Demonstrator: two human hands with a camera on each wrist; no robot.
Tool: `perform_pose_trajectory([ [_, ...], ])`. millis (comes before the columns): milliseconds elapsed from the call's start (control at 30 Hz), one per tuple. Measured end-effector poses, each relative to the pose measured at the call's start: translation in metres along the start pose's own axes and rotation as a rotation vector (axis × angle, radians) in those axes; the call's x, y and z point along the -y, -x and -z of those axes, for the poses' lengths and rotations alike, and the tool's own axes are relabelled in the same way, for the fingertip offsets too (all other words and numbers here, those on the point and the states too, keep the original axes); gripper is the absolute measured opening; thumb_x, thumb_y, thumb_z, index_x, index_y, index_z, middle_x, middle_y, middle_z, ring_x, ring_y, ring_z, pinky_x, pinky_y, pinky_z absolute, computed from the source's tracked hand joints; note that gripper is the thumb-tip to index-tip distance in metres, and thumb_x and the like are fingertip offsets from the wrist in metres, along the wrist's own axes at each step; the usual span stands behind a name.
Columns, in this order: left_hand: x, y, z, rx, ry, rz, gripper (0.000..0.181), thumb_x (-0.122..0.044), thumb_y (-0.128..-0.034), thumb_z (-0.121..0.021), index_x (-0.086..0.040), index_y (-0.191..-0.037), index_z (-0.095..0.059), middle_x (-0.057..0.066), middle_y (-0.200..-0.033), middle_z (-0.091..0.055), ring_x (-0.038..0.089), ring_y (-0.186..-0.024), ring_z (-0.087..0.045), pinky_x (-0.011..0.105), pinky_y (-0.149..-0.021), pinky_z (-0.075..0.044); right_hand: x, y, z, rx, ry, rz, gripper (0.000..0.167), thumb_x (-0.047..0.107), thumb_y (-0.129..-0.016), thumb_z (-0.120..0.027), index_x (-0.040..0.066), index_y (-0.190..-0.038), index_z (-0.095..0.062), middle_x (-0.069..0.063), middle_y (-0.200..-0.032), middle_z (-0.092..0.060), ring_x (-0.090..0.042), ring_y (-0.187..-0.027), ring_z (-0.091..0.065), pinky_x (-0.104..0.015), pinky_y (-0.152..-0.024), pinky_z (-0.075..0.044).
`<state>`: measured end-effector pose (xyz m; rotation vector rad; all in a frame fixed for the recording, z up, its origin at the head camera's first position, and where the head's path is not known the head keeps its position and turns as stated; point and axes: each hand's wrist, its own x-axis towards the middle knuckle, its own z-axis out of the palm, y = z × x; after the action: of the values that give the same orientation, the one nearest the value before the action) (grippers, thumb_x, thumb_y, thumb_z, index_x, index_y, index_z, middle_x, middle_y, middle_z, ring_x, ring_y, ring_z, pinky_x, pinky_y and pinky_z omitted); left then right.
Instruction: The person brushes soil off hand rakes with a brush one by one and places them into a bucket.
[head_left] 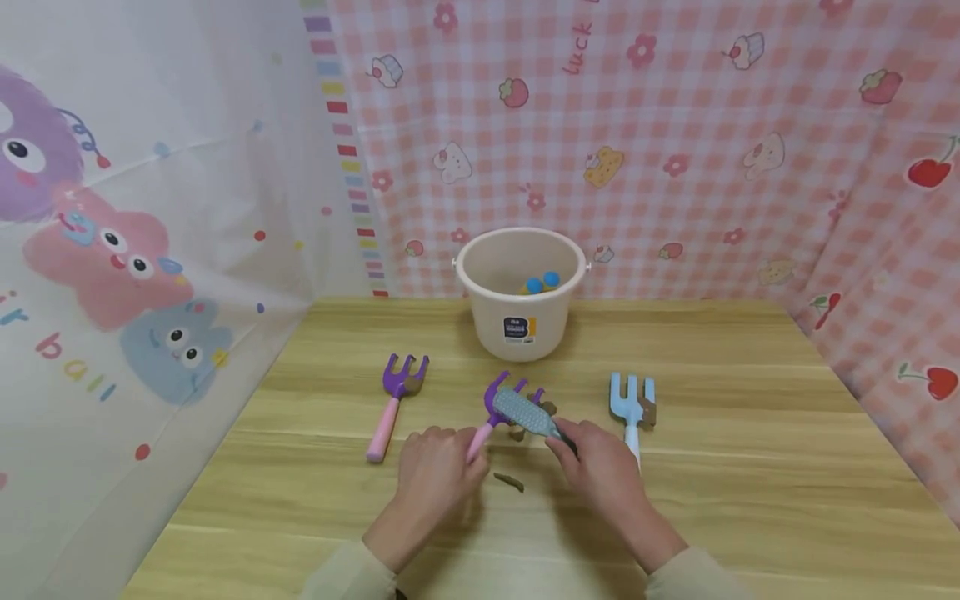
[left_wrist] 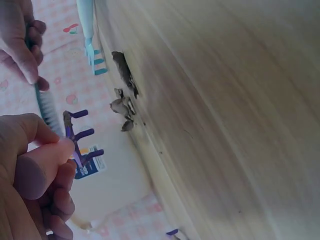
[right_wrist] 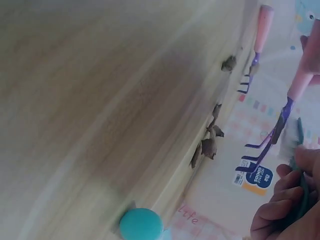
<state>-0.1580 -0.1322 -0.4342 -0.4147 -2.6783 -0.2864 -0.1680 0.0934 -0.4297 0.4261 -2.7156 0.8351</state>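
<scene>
From my end, the left hand [head_left: 442, 467] has its fingers wrapped round the pink handle of a purple-tined rake [head_left: 479, 442], and I see in the wrist views that its head is held up off the surface [head_left: 262, 508], tines toward the bucket [head_left: 487, 325]. The right hand [head_left: 603, 467] grips a grey-green brush [head_left: 525, 412], bristles turned to the rake head; whether they touch it I cannot tell. Seen from the head, the brush lies across the rake head and hides part of it from me.

Brown scraps [head_left: 510, 482] are scattered beneath and near the hands. To the left, a second pink-handled rake [head_left: 386, 427] lies on the surface, a brown lump against its tines. To the right lies a light blue rake [head_left: 632, 407], also with brown stuck to its head; the right hand and wrist block my view of its handle's end. The cream bucket stands behind the hands, with two blue round tops [head_left: 551, 279] showing inside. Behind it hangs a pink checked cloth [head_left: 480, 125], and a white printed cloth [head_left: 225, 125] covers the left side.
</scene>
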Motion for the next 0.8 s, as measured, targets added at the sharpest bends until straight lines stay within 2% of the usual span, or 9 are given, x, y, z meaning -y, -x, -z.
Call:
perform_pose_trajectory([
  [233,-0.002,0.002,0.001,0.014,-0.020,-0.038,0.027,-0.024,-0.0807,-0.068,-0.019,-0.062,-0.049,-0.007,-0.053,-0.038,0.012,-0.050,-0.037,0.027,-0.050,-0.033,-0.005,-0.002,-0.004,-0.004,0.034,-0.042,0.030,0.022,-0.091,-0.072,0.007,-0.117,-0.072,-0.006,-0.080,-0.067,-0.017,-0.062,-0.056,-0.036,-0.052,-0.046],
  [367,-0.001,0.004,-0.001,-0.022,-0.018,-0.064,0.028,-0.024,-0.0796,-0.068,-0.019,-0.061,-0.047,-0.007,-0.053,-0.038,0.013,-0.050,-0.036,0.027,-0.049,-0.031,-0.007,-0.003,-0.004,0.004,0.041,-0.050,0.031,0.023,-0.092,-0.071,0.006,-0.118,-0.072,-0.008,-0.078,-0.066,-0.018,-0.060,-0.054,-0.036,-0.050,-0.044],
  [467,-0.001,0.004,-0.001,-0.042,-0.011,-0.073,0.028,-0.023,-0.0791,-0.068,-0.020,-0.061,-0.046,-0.008,-0.053,-0.037,0.012,-0.050,-0.036,0.026,-0.049,-0.030,-0.010,-0.005,-0.005,-0.022,0.052,-0.040,0.030,0.023,-0.091,-0.072,0.006,-0.116,-0.072,-0.009,-0.077,-0.065,-0.020,-0.060,-0.056,-0.037,-0.050,-0.046],
  [600,-0.002,0.004,-0.001,-0.020,-0.005,-0.064,0.031,-0.023,-0.0814,-0.068,-0.020,-0.061,-0.046,-0.008,-0.053,-0.037,0.012,-0.051,-0.036,0.026,-0.050,-0.031,-0.014,-0.005,-0.005,-0.036,0.062,-0.034,0.030,0.023,-0.091,-0.072,0.006,-0.116,-0.072,-0.009,-0.078,-0.066,-0.023,-0.061,-0.059,-0.039,-0.051,-0.047],
  [800,-0.003,0.004,-0.001,0.017,0.010,-0.056,0.030,-0.025,-0.0830,-0.069,-0.019,-0.062,-0.048,-0.007,-0.053,-0.039,0.012,-0.051,-0.038,0.026,-0.047,-0.033,-0.018,-0.005,-0.007,-0.025,0.058,-0.045,0.029,0.023,-0.091,-0.072,0.008,-0.116,-0.072,-0.007,-0.077,-0.064,-0.019,-0.059,-0.055,-0.037,-0.049,-0.045],
])
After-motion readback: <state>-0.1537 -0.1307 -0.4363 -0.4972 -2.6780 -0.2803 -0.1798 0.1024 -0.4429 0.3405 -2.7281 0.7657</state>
